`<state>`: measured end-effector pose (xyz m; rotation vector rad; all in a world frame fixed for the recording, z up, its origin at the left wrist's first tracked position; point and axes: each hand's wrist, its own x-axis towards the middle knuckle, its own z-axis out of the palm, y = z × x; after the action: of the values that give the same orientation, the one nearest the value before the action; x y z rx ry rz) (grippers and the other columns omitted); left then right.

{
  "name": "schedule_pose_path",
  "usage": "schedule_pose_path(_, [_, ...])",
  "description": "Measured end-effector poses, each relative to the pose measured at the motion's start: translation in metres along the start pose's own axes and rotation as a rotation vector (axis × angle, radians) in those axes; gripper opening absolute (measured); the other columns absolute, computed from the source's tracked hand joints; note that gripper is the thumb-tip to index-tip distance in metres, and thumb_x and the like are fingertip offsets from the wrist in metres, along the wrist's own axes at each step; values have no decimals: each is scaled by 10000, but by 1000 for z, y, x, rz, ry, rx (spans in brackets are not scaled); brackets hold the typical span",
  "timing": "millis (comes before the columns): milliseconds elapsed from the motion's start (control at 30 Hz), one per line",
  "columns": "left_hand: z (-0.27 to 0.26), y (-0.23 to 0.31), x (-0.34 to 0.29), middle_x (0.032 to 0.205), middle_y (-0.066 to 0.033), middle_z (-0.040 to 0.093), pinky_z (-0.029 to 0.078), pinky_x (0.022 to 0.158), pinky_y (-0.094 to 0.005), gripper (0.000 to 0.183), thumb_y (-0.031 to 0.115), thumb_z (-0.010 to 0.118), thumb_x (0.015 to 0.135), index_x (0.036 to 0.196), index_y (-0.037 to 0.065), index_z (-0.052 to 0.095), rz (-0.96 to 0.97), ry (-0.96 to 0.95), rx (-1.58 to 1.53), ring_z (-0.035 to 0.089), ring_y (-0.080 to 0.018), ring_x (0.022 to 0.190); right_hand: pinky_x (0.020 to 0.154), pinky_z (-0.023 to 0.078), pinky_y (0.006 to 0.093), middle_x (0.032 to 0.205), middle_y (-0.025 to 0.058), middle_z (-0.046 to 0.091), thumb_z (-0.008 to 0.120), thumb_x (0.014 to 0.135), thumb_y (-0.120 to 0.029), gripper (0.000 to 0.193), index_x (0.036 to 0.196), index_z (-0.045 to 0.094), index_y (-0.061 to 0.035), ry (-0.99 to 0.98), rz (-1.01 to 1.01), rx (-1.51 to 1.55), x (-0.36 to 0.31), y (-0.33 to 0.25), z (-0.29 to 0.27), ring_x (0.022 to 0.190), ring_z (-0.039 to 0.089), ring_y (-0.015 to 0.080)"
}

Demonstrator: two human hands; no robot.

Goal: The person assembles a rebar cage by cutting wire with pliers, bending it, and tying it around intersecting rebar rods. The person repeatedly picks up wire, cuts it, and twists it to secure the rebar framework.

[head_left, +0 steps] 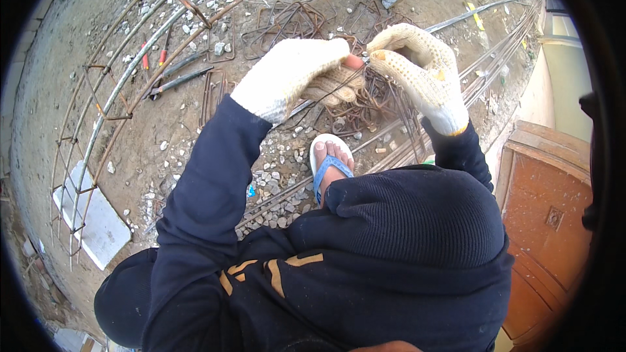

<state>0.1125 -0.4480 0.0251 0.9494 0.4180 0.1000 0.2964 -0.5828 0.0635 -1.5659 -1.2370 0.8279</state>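
Observation:
Both my hands wear cream knitted work gloves and meet in front of me above the ground. My left hand (pixel 293 68) is closed, its bare thumb tip pressed against thin dark wire (pixel 364 62). From the right, my right hand (pixel 420 68) pinches the same wire between thumb and forefinger, so the fingertips almost touch. Strands of wire also run below my left hand. Beneath the hands lies a tangled heap of bent steel rebar stirrups (pixel 368 104), partly hidden by the gloves. More stirrups (pixel 287 23) lie just beyond.
A long rebar cage (pixel 101 114) curves along the left. Red-handled pliers (pixel 163 57) and a dark long-handled tool (pixel 186 79) lie beside it. Concrete slabs (pixel 98 225) rest on the gravelly ground. Long thin rods (pixel 502 49) and a brown wooden panel (pixel 548 215) are at right.

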Motion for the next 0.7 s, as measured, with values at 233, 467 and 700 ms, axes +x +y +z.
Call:
schedule_pose_path(233, [15,-19,-11,1063,-113,730,558,810,-272,360,100,733,884,1195,-65,655,311,195,595,689,-116,893,661,531,244,851,74,726,733,897,-223,249,1004,716,1,101,161,-117,1,-6,2,736,666,86])
schedule_pose_path(467, [38,-47,-10,866,-90,709,559,665,-316,385,122,792,788,1163,75,717,702,553,1424,691,-229,747,535,519,229,795,94,716,746,895,-243,313,1026,703,38,162,310,102,-6,-9,9,626,670,115])
schedule_pose_path(700, [37,-45,-2,824,-91,739,522,599,-304,225,178,725,889,1049,19,740,786,606,1130,649,-178,599,544,536,238,841,129,724,736,913,-236,335,1083,682,48,307,277,196,-12,-5,-11,634,689,143])
